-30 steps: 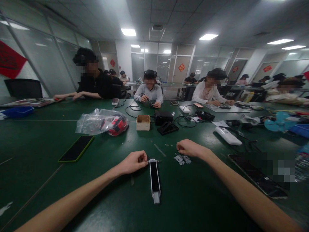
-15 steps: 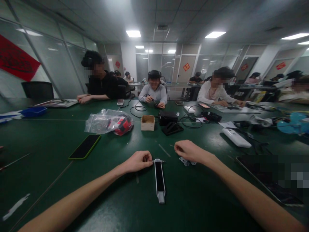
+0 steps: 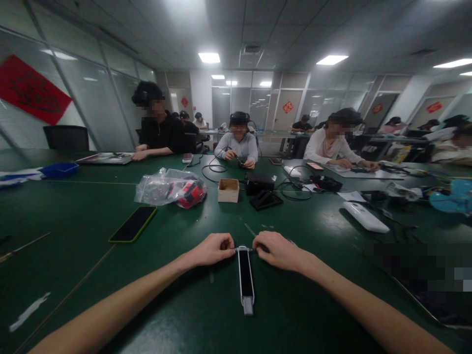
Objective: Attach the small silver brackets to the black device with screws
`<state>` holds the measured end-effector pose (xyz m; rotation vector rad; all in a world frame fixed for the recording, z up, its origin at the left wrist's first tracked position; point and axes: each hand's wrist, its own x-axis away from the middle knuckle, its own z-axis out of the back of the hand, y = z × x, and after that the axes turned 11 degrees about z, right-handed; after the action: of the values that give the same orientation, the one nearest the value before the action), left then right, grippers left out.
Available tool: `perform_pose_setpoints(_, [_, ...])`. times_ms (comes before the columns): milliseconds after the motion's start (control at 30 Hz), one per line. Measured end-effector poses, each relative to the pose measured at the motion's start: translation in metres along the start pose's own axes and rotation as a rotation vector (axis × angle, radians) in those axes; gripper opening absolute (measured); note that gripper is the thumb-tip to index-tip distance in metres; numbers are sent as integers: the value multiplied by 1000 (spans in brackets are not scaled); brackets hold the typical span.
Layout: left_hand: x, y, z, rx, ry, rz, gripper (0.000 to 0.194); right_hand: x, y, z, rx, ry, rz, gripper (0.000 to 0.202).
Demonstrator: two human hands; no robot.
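A long, narrow white-framed piece with a black strip [image 3: 245, 276] lies on the green table in front of me, its grey tab end towards me. A thin crosswise pin [image 3: 239, 250] sticks out on both sides of its far end. On the left, my left hand [image 3: 214, 248] pinches the pin's end between thumb and forefinger. My right hand [image 3: 277, 250] has its fingers closed at the other end of the pin; what lies inside those fingertips is hidden. The small perforated metal parts beside that hand are now mostly covered by it.
Beyond my hands stand a small open box [image 3: 228, 191], a plastic bag with red and black contents [image 3: 171, 188] and a black box [image 3: 260, 183]. A green-edged phone [image 3: 133, 224] lies left, a white device [image 3: 365, 217] right. Several people sit across the table.
My right hand has moved left from above the metal parts to the right end of the pin. My left hand keeps its pinch. The view has shifted slightly.
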<state>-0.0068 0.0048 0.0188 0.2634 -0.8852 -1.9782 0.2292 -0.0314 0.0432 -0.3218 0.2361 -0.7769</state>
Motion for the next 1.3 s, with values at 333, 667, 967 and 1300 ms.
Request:
perform_pose_setpoints(333, [0, 0, -1, 25, 2, 11, 17, 0, 8, -5, -92, -11, -41, 17])
perform_pose_setpoints(667, [2, 3, 1, 24, -6, 18, 18, 1, 3, 0, -234, 33, -61, 18])
perform_pose_setpoints(967, [2, 2, 0, 2, -3, 16, 19, 1, 10, -11, -296, 74, -37, 20])
perform_pose_setpoints(1300, [1, 0, -1, -12, 11, 16, 18, 1, 9, -14, -281, 116, -24, 20])
